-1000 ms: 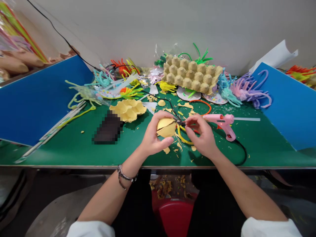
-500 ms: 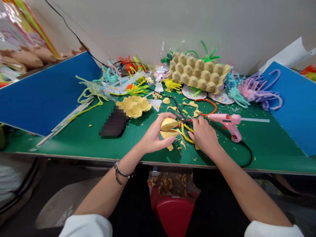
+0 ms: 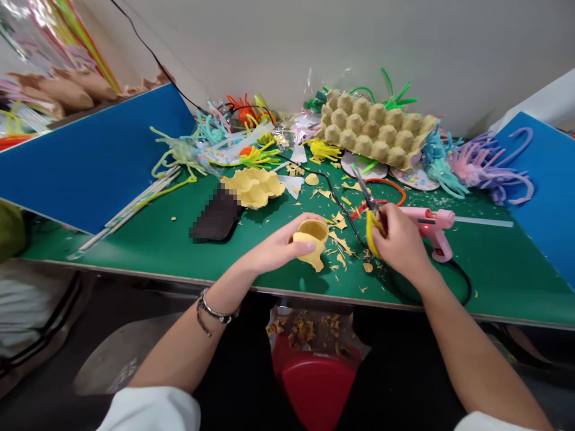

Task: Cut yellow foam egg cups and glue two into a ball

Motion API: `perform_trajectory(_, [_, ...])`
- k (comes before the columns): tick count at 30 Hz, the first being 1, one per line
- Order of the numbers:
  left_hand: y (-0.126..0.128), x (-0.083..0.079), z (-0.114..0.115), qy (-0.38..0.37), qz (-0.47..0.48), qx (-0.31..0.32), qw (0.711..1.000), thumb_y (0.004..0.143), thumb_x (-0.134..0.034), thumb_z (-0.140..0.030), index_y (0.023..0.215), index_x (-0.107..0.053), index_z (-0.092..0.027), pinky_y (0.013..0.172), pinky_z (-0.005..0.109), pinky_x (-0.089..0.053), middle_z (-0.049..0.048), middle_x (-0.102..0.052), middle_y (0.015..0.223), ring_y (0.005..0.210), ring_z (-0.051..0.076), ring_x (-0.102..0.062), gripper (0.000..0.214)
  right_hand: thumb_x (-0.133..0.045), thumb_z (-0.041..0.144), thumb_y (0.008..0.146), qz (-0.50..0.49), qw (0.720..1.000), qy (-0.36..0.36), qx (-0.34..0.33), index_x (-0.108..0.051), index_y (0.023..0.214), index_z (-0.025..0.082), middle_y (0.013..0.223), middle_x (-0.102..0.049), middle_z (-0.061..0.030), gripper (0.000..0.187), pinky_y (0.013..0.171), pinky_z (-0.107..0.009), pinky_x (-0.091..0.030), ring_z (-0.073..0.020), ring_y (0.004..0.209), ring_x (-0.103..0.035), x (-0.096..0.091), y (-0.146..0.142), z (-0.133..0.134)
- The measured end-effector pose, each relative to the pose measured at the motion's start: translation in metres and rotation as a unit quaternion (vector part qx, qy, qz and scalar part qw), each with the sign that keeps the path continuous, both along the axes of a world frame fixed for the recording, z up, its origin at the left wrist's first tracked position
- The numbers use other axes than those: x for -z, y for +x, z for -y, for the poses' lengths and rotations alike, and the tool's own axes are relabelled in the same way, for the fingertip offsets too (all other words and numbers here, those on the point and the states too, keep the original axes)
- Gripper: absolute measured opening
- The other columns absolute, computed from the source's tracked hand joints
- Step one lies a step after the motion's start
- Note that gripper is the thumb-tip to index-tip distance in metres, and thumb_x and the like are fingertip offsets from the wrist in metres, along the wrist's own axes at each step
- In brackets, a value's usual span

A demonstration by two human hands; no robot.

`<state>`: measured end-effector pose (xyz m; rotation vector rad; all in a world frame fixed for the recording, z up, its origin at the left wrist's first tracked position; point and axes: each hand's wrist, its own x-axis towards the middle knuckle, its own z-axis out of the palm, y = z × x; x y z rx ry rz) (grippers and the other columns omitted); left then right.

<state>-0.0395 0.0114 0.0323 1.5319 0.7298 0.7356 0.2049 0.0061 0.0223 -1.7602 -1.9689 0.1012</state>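
My left hand point(image 3: 287, 242) is closed around a yellow egg-carton cup point(image 3: 311, 250). Its round opening faces up, and a ragged flap hangs at its front. In my right hand point(image 3: 398, 239) is a pair of scissors point(image 3: 372, 221) with yellow handles, the blades pointing up and away from me, apart from the cup. Yellow cardboard scraps point(image 3: 341, 245) lie on the green table between both hands. Just beyond my right hand rests a pink glue gun point(image 3: 433, 224) with a clear glue stick in its back.
A yellow egg-carton piece point(image 3: 254, 187) lies beside a dark, partly pixelated object point(image 3: 215, 218). Farther back are a grey-beige egg tray point(image 3: 377, 129) and coloured pipe-cleaner bundles point(image 3: 487, 161). Blue panels point(image 3: 103, 149) stand at both sides. A red bin point(image 3: 314, 377) with scraps sits below the table edge.
The scissors have moved away from the cup, to the right, and their blades now point up. My left hand has turned the cup so its opening shows. The view has shifted slightly.
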Motion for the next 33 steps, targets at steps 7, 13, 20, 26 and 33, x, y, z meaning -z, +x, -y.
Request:
perform_trajectory(7, [-0.001,-0.006,0.004,0.078,-0.100,-0.004,0.992,0.076,-0.061,-0.036,0.110,-0.044,-0.019,0.069,0.026,-0.044,0.0006,-0.053,0.092,0.077,0.013,-0.051,0.041,-0.051,0.045,0.083,0.074,0.981,0.091,-0.155,-0.048,0.080,0.021,0.076,-0.057,-0.0049,0.024,0.057,-0.029,-0.033,-0.0194,0.070,-0.050,-0.002,-0.003,0.013])
perform_trajectory(13, [0.003,-0.009,0.012,0.146,-0.130,0.029,0.980,0.076,-0.060,-0.031,0.113,-0.043,-0.019,0.075,0.028,-0.046,0.0036,-0.059,0.098,0.085,0.016,-0.057,0.041,-0.047,0.052,0.086,0.155,0.957,0.150,-0.194,-0.054,0.083,0.018,0.077,-0.059,-0.0075,0.035,0.060,-0.031,-0.035,-0.0213,0.072,-0.051,0.006,-0.005,0.017])
perform_trajectory(20, [0.003,-0.011,0.016,0.170,-0.149,0.042,0.973,0.075,-0.059,-0.031,0.114,-0.044,-0.018,0.073,0.028,-0.047,0.0032,-0.061,0.094,0.083,0.017,-0.058,0.043,-0.047,0.053,0.088,0.160,0.946,0.202,-0.195,-0.056,0.080,0.018,0.075,-0.062,-0.0069,0.037,0.059,-0.029,-0.036,-0.0204,0.074,-0.056,0.004,-0.003,0.020])
perform_trajectory(26, [0.004,-0.012,0.017,0.160,-0.140,0.045,0.976,0.075,-0.059,-0.031,0.114,-0.042,-0.017,0.073,0.027,-0.047,0.0022,-0.060,0.093,0.081,0.016,-0.057,0.045,-0.046,0.056,0.088,0.189,0.932,0.247,-0.186,-0.056,0.076,0.017,0.070,-0.060,-0.0056,0.042,0.055,-0.028,-0.033,-0.0178,0.068,-0.054,0.001,-0.003,0.021])
perform_trajectory(33, [0.004,-0.010,0.017,0.151,-0.151,0.044,0.976,0.075,-0.059,-0.033,0.115,-0.043,-0.018,0.072,0.027,-0.047,0.0020,-0.059,0.093,0.083,0.017,-0.058,0.045,-0.045,0.054,0.089,0.181,0.930,0.258,-0.191,-0.056,0.071,0.017,0.064,-0.055,-0.0032,0.043,0.052,-0.027,-0.028,-0.0147,0.061,-0.049,0.001,-0.003,0.023])
